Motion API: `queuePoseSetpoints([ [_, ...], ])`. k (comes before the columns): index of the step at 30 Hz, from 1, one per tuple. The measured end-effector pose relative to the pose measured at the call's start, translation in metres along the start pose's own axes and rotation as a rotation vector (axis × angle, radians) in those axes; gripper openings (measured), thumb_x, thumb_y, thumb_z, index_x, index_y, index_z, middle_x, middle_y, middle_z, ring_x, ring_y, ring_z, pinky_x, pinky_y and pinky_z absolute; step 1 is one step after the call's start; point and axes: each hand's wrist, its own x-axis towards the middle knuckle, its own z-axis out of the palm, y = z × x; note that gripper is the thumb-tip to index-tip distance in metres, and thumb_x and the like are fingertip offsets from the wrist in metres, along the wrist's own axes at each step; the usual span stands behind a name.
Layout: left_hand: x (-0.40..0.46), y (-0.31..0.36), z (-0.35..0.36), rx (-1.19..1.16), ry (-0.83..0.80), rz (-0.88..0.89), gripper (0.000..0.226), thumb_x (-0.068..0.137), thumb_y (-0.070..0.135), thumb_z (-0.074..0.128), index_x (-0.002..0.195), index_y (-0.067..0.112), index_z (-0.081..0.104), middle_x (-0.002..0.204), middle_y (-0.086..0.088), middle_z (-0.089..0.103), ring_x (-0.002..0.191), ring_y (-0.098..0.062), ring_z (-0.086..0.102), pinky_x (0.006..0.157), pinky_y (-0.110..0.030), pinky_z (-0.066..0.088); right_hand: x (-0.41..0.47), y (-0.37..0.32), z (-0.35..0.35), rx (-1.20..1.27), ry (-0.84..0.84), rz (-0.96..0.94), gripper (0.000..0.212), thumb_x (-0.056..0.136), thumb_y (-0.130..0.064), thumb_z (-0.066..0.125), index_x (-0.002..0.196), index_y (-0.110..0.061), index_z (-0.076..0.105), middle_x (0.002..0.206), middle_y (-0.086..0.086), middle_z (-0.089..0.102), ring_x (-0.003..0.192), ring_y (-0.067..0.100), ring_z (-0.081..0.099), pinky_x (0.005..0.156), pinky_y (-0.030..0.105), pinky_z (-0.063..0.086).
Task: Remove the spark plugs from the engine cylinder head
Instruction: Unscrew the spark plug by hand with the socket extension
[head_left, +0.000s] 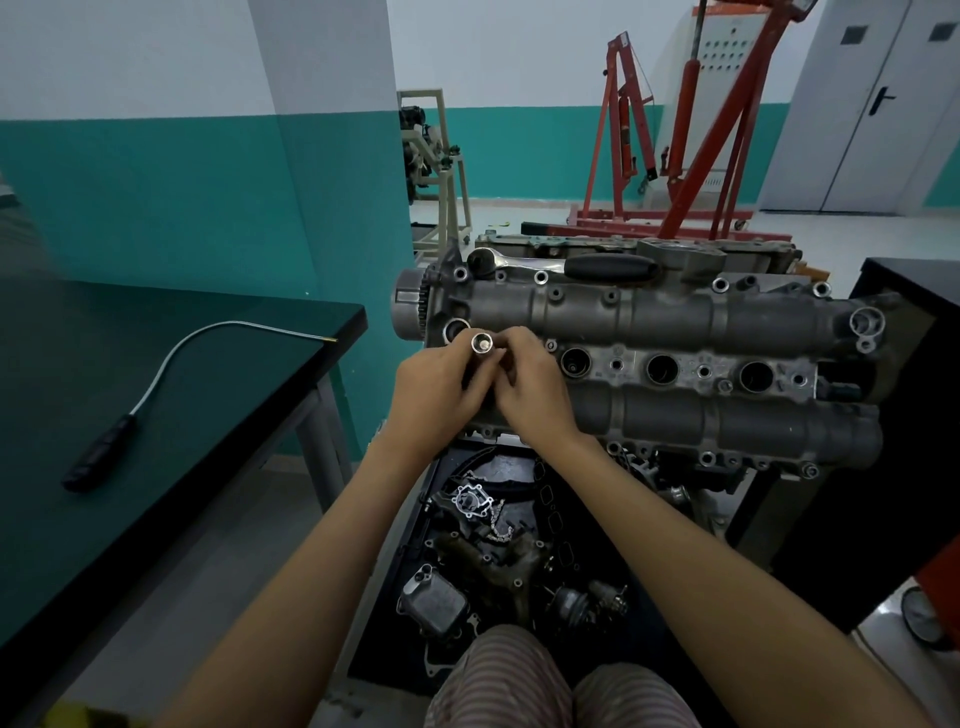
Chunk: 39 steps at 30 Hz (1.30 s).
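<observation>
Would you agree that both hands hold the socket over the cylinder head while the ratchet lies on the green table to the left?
Not quite. The head view shows the ratchet lying on top of the cylinder head, along its far edge. The green table holds a flexible pick-up tool. Both the left hand and right hand do hold the socket.

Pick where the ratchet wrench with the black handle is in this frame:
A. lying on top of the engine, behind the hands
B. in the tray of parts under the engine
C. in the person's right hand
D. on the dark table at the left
A: the ratchet wrench lies along the far top edge of the engine, beyond both hands; the left hand and right hand hold a socket instead.
</observation>
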Motion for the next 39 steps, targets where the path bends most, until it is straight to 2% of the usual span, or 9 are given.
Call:
queuePoseSetpoints([
  [5, 0.0014, 0.0009, 0.0036, -0.007, 0.022, -0.041, 0.024, 0.084, 0.029, 0.062, 0.077, 0.005, 0.058, 0.05, -0.001, 0.055, 0.042, -0.019, 0.052, 0.044, -0.022, 0.032, 0.0004, 0.0, 0.0021, 0.045, 0.006, 0.095, 0.02, 0.083, -0.015, 0.058, 0.103, -0.015, 0.054, 0.087, -0.008, 0.054, 0.065, 0.001, 0.045, 0.06, 0.017, 0.035],
  [7, 0.0021, 0.0005, 0.0037, 0.003, 0.008, -0.034, 0.028, 0.084, 0.031, 0.061, 0.075, 0.005, 0.056, 0.05, -0.002, 0.055, 0.043, -0.021, 0.052, 0.044, -0.024, 0.033, 0.0002, -0.0001, 0.0018, 0.063, 0.013, 0.143, 0.019, 0.081, -0.018, 0.061, 0.095, -0.021, 0.048, 0.079, -0.01, 0.054, 0.062, -0.002, 0.047, 0.054, 0.014, 0.034],
  [12, 0.0008, 0.0034, -0.0008, -0.048, 0.001, 0.002, 0.029, 0.087, 0.036, 0.055, 0.091, 0.01, 0.064, 0.054, 0.004, 0.058, 0.048, -0.014, 0.055, 0.048, -0.021, 0.035, -0.0026, -0.0015, -0.0005, 0.086, 0.021, 0.08, 0.017, 0.085, -0.012, 0.056, 0.081, -0.023, 0.044, 0.072, -0.016, 0.051, 0.066, -0.004, 0.049, 0.054, 0.013, 0.034],
  [17, 0.0003, 0.002, -0.0019, -0.026, -0.026, 0.022, 0.033, 0.089, 0.033, 0.044, 0.099, 0.013, 0.067, 0.057, 0.004, 0.06, 0.05, -0.015, 0.057, 0.05, -0.021, 0.034, -0.0016, -0.0009, 0.0002, 0.032, 0.014, 0.031, 0.002, 0.088, -0.012, 0.052, 0.09, -0.013, 0.051, 0.081, -0.007, 0.053, 0.069, 0.003, 0.047, 0.059, 0.017, 0.036],
  [20, 0.0005, 0.0018, 0.0016, 0.014, 0.007, -0.006, 0.021, 0.087, 0.027, 0.055, 0.09, 0.01, 0.067, 0.051, 0.002, 0.056, 0.045, -0.017, 0.054, 0.047, -0.021, 0.031, -0.0014, -0.0009, 0.0014, 0.021, 0.013, 0.022, 0.011, 0.087, -0.012, 0.053, 0.097, -0.014, 0.056, 0.089, -0.007, 0.053, 0.076, 0.007, 0.049, 0.065, 0.019, 0.037],
  [25, 0.0005, 0.0007, 0.0059, 0.008, 0.043, -0.037, 0.022, 0.085, 0.03, 0.056, 0.08, 0.009, 0.061, 0.051, 0.001, 0.057, 0.044, -0.017, 0.054, 0.043, -0.026, 0.036, -0.0003, 0.0006, 0.002, 0.072, 0.034, 0.117, 0.021, 0.083, -0.023, 0.06, 0.103, -0.023, 0.054, 0.078, -0.013, 0.055, 0.069, 0.002, 0.052, 0.06, 0.02, 0.043],
  [29, 0.0009, 0.0029, 0.0068, 0.006, 0.055, -0.024, 0.021, 0.086, 0.031, 0.055, 0.085, 0.012, 0.064, 0.056, 0.0, 0.062, 0.049, -0.018, 0.059, 0.045, -0.03, 0.042, 0.0003, 0.0016, 0.0023, 0.08, 0.047, 0.111, 0.015, 0.084, -0.022, 0.06, 0.081, -0.023, 0.046, 0.07, -0.007, 0.055, 0.063, 0.006, 0.051, 0.056, 0.028, 0.042],
  [32, -0.0012, 0.0029, 0.0034, -0.032, 0.033, -0.014, 0.026, 0.087, 0.037, 0.053, 0.092, 0.015, 0.065, 0.061, 0.004, 0.063, 0.054, -0.014, 0.059, 0.05, -0.029, 0.044, -0.0017, 0.0013, 0.0013, 0.109, 0.035, 0.059, 0.013, 0.086, -0.014, 0.057, 0.079, -0.016, 0.047, 0.071, -0.001, 0.056, 0.064, 0.012, 0.051, 0.057, 0.033, 0.044],
  [39, -0.0009, -0.001, 0.0044, -0.009, 0.016, 0.004, 0.019, 0.089, 0.028, 0.058, 0.095, 0.012, 0.067, 0.06, 0.0, 0.062, 0.055, -0.021, 0.06, 0.05, -0.03, 0.04, -0.0007, 0.0054, 0.0041, 0.081, 0.022, 0.06, 0.012, 0.085, -0.021, 0.057, 0.089, -0.03, 0.05, 0.066, -0.009, 0.055, 0.062, 0.0, 0.052, 0.052, 0.015, 0.039],
])
